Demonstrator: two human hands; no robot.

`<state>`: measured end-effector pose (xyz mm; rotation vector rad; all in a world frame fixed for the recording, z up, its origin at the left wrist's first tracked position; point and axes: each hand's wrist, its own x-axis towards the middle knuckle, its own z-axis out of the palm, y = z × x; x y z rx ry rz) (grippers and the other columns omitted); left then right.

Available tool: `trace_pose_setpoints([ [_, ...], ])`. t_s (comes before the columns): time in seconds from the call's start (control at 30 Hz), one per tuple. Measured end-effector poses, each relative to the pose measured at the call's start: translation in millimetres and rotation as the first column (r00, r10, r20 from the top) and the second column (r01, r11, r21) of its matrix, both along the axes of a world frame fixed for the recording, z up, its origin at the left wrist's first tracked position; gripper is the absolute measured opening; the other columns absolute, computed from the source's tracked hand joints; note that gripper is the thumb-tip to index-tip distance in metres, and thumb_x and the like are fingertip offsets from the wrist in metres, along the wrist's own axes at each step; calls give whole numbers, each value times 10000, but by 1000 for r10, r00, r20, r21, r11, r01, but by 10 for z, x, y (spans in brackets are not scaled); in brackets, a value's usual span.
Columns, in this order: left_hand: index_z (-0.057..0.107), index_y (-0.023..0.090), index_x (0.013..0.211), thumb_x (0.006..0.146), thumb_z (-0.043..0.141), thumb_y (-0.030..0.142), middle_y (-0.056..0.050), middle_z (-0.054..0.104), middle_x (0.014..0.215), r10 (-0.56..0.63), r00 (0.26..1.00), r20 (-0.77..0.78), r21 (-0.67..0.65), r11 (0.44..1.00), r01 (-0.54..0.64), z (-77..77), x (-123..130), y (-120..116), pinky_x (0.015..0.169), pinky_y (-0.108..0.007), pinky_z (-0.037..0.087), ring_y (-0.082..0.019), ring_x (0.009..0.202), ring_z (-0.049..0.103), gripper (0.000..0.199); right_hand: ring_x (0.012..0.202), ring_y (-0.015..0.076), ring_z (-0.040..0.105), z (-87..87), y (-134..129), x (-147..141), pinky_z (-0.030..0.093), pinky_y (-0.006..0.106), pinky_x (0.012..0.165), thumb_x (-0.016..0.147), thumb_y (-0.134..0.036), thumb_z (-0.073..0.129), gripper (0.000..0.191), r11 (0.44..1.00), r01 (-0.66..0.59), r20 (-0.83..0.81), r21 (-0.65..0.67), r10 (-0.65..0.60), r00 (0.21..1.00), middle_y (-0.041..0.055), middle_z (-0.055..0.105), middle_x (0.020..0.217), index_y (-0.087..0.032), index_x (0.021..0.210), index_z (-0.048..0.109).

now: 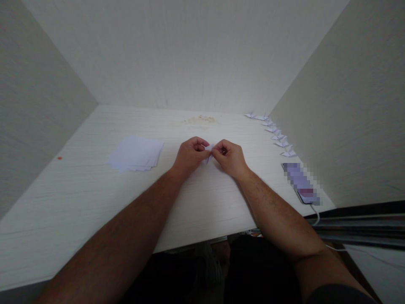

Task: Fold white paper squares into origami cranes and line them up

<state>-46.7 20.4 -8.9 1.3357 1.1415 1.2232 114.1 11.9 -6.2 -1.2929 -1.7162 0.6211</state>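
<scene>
Between my two hands, over the middle of the white table, is a small folded piece of white paper [208,148]. My left hand [192,154] pinches its left side between thumb and fingers. On the right side, the fingertips of my right hand [230,156] are closed on the same paper. The two hands nearly meet at the fingertips, and they hide part of the folds. To the left of my left hand lies a loose stack of white paper sheets [137,153], slightly fanned out.
Several small folded white paper figures [278,137] line the table's right edge. Nearer me lies a phone [300,183], its screen blurred, with a white cable [317,216]. A small red spot [60,158] is at the left. Pale walls enclose the white table [209,211].
</scene>
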Motion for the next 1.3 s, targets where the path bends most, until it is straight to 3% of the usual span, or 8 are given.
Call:
trace_pose_setpoints([
  [0.3, 661, 172, 849, 594, 760, 191, 46, 575, 598, 61, 996, -58, 16, 998, -60, 15, 29, -11, 515, -230, 344, -94, 532, 482, 274, 597, 110, 517, -21, -14, -41, 413, 262, 581, 799, -290, 646, 122, 999, 27, -52, -19, -28, 998, -29, 595, 647, -205, 727, 598],
  [0.37, 661, 177, 866, 599, 746, 187, 33, 603, 628, 86, 996, -29, 0, 996, -86, 8, 39, -8, 515, -233, 359, -104, 541, 504, 280, 593, 106, 533, -48, 2, -69, 435, 251, 568, 769, -320, 686, 146, 997, 40, -178, -73, -52, 983, -40, 604, 675, -214, 822, 601],
  [0.43, 666, 181, 900, 604, 726, 181, 33, 610, 640, 114, 993, 30, -19, 993, -114, -2, 45, 1, 511, -234, 361, -102, 530, 502, 302, 549, 101, 534, -65, 12, -101, 435, 238, 517, 718, -363, 737, 287, 984, 18, -323, -180, -77, 943, -60, 604, 670, -225, 919, 587],
  [0.57, 678, 184, 946, 595, 716, 171, 52, 576, 645, 157, 975, 159, -38, 987, -153, -28, 59, 27, 519, -227, 360, -84, 526, 477, 353, 475, 95, 522, -53, -8, -145, 387, 221, 446, 704, -421, 746, 280, 931, -115, -398, -347, -35, 917, -48, 589, 574, -203, 771, 584],
  [0.67, 671, 183, 939, 586, 717, 174, 60, 555, 641, 156, 964, 214, -48, 988, -149, -31, 79, 27, 526, -225, 366, -80, 530, 474, 357, 476, 92, 524, -30, -35, -154, 379, 219, 451, 709, -429, 745, 290, 928, -167, -407, -334, 17, 913, -26, 600, 551, -191, 673, 583],
  [0.9, 596, 192, 912, 577, 696, 148, 65, 570, 598, 176, 964, 200, -42, 984, -171, 33, 114, -30, 483, -226, 345, -86, 490, 464, 352, 458, 85, 494, 2, -49, -162, 350, 217, 442, 688, -410, 758, 275, 938, -117, -375, -328, -15, 927, -24, 600, 525, -188, 635, 604],
  [1.07, 561, 207, 903, 591, 692, 142, 59, 591, 615, 182, 962, 204, -28, 983, -180, 33, 113, -24, 494, -228, 378, -92, 498, 492, 345, 463, 87, 515, -29, -41, -162, 375, 217, 451, 690, -426, 763, 284, 929, -158, -455, -336, -13, 891, -28, 600, 532, -194, 650, 603],
  [1.3, 555, 213, 891, 600, 715, 176, 56, 600, 679, 195, 922, 335, -103, 980, -170, -5, 128, 4, 553, -241, 447, -93, 543, 543, 334, 486, 93, 554, -64, -15, -137, 456, 236, 503, 693, -449, 758, 281, 922, -219, -494, -319, 36, 869, -26, 648, 582, -205, 735, 625],
])
